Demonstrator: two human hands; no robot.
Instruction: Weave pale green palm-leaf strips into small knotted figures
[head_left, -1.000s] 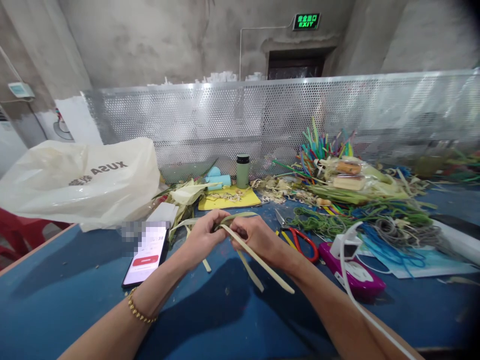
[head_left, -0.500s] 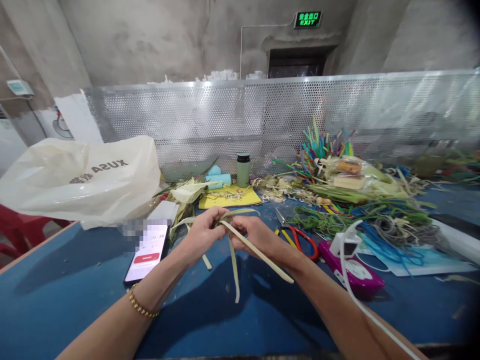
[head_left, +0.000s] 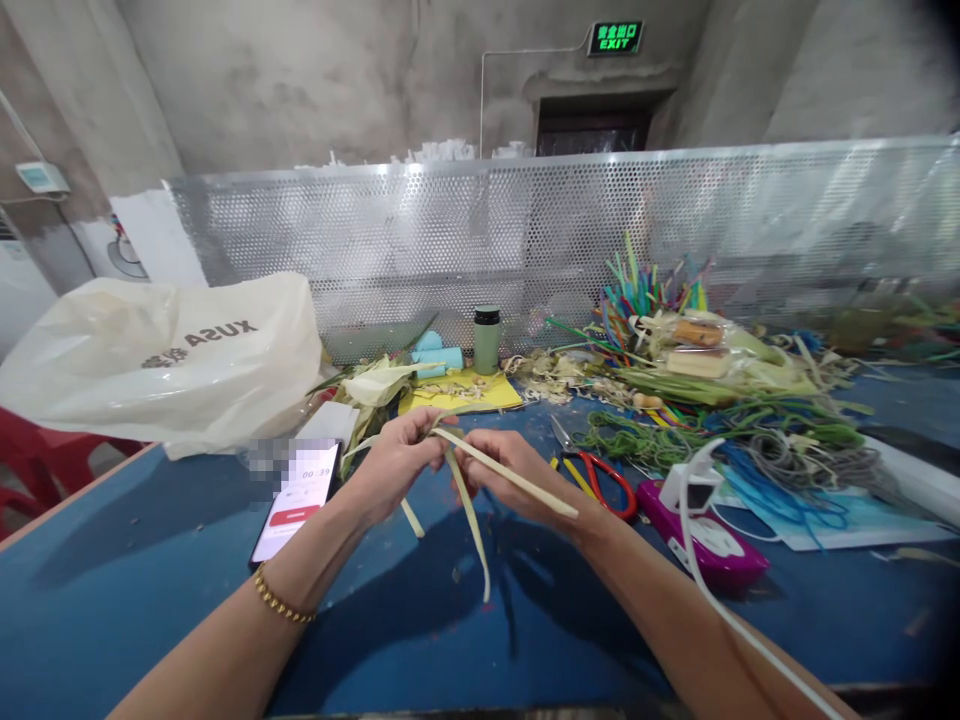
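My left hand (head_left: 397, 460) pinches a small bundle of pale green, flat plant-leaf strips (head_left: 540, 490) between thumb and fingers, above the blue table. One strip slants from the pinch down to the right, across the back of my right hand (head_left: 514, 465). Another strip (head_left: 476, 540) hangs toward the table between the hands. My right hand has its fingertips closed around the upper part of that hanging strip; its lower fingers are partly hidden. Further strip ends stick out past my left hand, one (head_left: 412, 518) below it. Where the strips cross is mostly covered by my left fingers.
A phone (head_left: 300, 495) lies left of my left hand, near a large plastic bag (head_left: 165, 360). Red-handled scissors (head_left: 619, 490) and a magenta power strip (head_left: 724, 555) with a white cable lie right. Behind are a yellow sheet (head_left: 502, 390), a green bottle (head_left: 486, 345) and tangled cords (head_left: 637, 440).
My right hand has moved slightly away from my left, opening a gap between them. The hanging strip's lower end has swung a little right; the slanting strip has risen slightly.
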